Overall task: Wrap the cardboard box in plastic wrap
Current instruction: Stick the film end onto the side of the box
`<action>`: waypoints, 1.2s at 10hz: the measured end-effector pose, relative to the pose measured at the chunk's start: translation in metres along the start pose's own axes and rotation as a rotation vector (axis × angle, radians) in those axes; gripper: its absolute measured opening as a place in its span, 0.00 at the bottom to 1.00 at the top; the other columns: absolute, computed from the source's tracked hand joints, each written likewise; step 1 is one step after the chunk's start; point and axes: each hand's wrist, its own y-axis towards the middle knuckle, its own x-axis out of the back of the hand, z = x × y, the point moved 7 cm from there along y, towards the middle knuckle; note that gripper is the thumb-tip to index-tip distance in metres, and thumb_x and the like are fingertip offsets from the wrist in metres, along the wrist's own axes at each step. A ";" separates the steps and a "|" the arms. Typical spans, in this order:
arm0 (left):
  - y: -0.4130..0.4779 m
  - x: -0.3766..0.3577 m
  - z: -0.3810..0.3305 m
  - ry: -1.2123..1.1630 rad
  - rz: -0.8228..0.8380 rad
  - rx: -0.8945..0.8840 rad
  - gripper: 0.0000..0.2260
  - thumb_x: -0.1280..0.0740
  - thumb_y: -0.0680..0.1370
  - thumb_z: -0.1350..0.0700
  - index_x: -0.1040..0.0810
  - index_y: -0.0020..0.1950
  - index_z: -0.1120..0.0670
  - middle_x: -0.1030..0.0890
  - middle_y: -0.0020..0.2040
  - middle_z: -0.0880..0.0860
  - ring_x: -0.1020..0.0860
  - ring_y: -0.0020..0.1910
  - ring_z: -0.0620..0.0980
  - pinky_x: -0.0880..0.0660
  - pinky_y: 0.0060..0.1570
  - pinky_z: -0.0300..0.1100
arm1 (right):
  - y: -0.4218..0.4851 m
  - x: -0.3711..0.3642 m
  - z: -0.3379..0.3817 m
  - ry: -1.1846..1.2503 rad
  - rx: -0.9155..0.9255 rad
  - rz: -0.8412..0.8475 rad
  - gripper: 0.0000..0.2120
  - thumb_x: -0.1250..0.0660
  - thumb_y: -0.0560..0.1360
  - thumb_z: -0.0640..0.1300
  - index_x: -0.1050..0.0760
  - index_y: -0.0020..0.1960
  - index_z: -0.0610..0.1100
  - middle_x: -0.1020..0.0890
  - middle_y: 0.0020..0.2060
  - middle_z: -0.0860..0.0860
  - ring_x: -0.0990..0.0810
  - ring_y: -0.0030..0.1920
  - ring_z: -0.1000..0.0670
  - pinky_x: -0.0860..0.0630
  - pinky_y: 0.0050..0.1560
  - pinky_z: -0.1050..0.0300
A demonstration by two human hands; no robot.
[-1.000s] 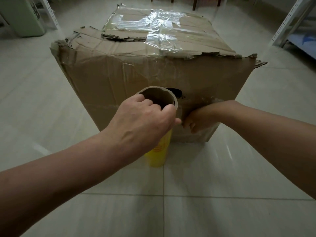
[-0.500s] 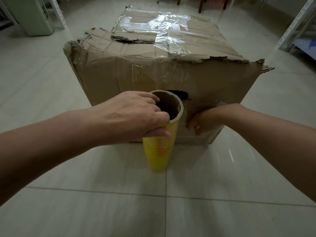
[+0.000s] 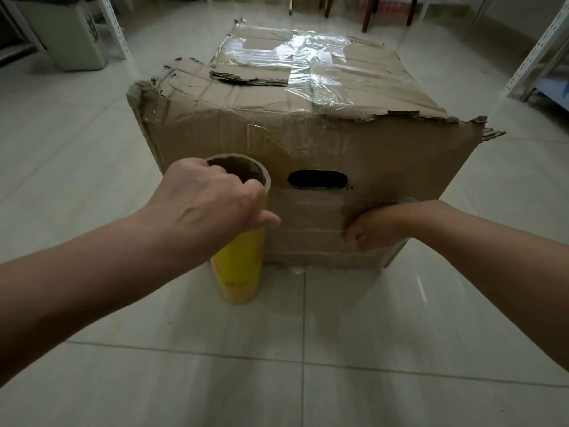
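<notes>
A worn cardboard box (image 3: 308, 143) stands on the tiled floor, with clear film across its top and a dark handle hole in its front face. Upright on the floor against the box's front left is a yellow roll of plastic wrap (image 3: 238, 272). My left hand (image 3: 209, 208) grips the roll's top, fingers hooked into the cardboard core. A band of plastic film (image 3: 308, 217) stretches from the roll across the lower front face. My right hand (image 3: 372, 229), fingers curled, holds the film's end against the box near its lower right corner.
A pale green bin (image 3: 77, 35) stands at the back left beside a white shelf leg (image 3: 114, 29). A white metal rack (image 3: 535, 53) is at the right edge. Wooden chair legs (image 3: 369, 10) show behind the box.
My left hand has carried the roll leftward along the box's front, drawing out film and uncovering the handle hole. My right hand stays at the lower right of the face.
</notes>
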 end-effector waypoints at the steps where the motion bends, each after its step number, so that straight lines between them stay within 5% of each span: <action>1: -0.007 0.003 0.008 -0.121 -0.097 -0.052 0.27 0.64 0.68 0.33 0.34 0.43 0.49 0.26 0.40 0.45 0.23 0.45 0.47 0.32 0.50 0.41 | -0.001 0.000 0.002 -0.033 -0.002 -0.006 0.15 0.37 0.77 0.46 0.25 0.63 0.46 0.22 0.59 0.46 0.24 0.60 0.44 0.28 0.58 0.54; 2: -0.013 0.002 0.028 -0.173 -0.074 -0.128 0.26 0.52 0.72 0.34 0.23 0.47 0.50 0.18 0.44 0.47 0.20 0.50 0.49 0.37 0.66 0.47 | -0.003 0.001 0.005 -0.074 -0.007 0.008 0.14 0.38 0.78 0.46 0.25 0.63 0.46 0.22 0.59 0.46 0.24 0.60 0.44 0.29 0.58 0.54; 3: -0.022 -0.008 0.043 -0.119 -0.034 -0.209 0.21 0.46 0.73 0.38 0.20 0.46 0.50 0.16 0.46 0.48 0.20 0.56 0.51 0.44 0.67 0.53 | -0.009 -0.008 0.011 -0.195 -0.048 0.152 0.17 0.44 0.81 0.45 0.31 0.68 0.46 0.27 0.65 0.50 0.28 0.65 0.48 0.33 0.66 0.56; 4: -0.024 -0.011 0.042 -0.135 -0.036 -0.257 0.19 0.46 0.74 0.41 0.21 0.41 0.50 0.16 0.42 0.49 0.19 0.53 0.52 0.44 0.67 0.55 | -0.014 -0.009 0.015 -0.204 -0.077 0.200 0.19 0.46 0.82 0.45 0.36 0.73 0.47 0.32 0.70 0.51 0.33 0.69 0.49 0.38 0.67 0.58; 6: -0.024 -0.007 0.034 -0.153 -0.128 -0.260 0.15 0.44 0.75 0.42 0.26 0.36 0.49 0.19 0.34 0.48 0.18 0.40 0.51 0.36 0.66 0.58 | -0.013 -0.007 0.029 -0.135 -0.013 0.236 0.18 0.40 0.78 0.45 0.30 0.68 0.53 0.27 0.65 0.54 0.27 0.63 0.49 0.29 0.62 0.56; 8: -0.025 -0.003 0.023 -0.197 -0.156 -0.228 0.12 0.45 0.76 0.42 0.37 0.37 0.47 0.21 0.32 0.48 0.19 0.35 0.52 0.25 0.58 0.53 | -0.005 0.022 0.050 -0.017 0.044 0.117 0.11 0.39 0.78 0.46 0.25 0.59 0.47 0.22 0.58 0.51 0.25 0.57 0.50 0.30 0.59 0.58; 9: -0.029 -0.010 0.025 -0.237 -0.170 -0.188 0.14 0.49 0.76 0.41 0.38 0.37 0.48 0.22 0.31 0.48 0.21 0.33 0.52 0.23 0.46 0.47 | -0.004 0.026 0.060 -0.050 0.032 0.108 0.16 0.39 0.79 0.49 0.25 0.63 0.43 0.22 0.59 0.48 0.25 0.56 0.49 0.31 0.54 0.59; 10: -0.032 -0.009 0.023 -0.233 -0.158 -0.136 0.16 0.54 0.75 0.39 0.39 0.37 0.48 0.26 0.31 0.46 0.23 0.33 0.50 0.30 0.40 0.41 | -0.005 0.035 0.076 -0.037 0.057 0.099 0.17 0.42 0.80 0.48 0.25 0.63 0.41 0.22 0.60 0.47 0.25 0.60 0.46 0.29 0.55 0.67; 12: -0.032 -0.013 0.021 -0.181 -0.060 -0.062 0.17 0.59 0.74 0.37 0.40 0.41 0.47 0.29 0.38 0.44 0.24 0.45 0.48 0.33 0.48 0.40 | -0.005 0.056 0.101 0.018 0.100 0.028 0.17 0.41 0.80 0.49 0.22 0.57 0.37 0.18 0.50 0.43 0.20 0.52 0.43 0.25 0.59 0.49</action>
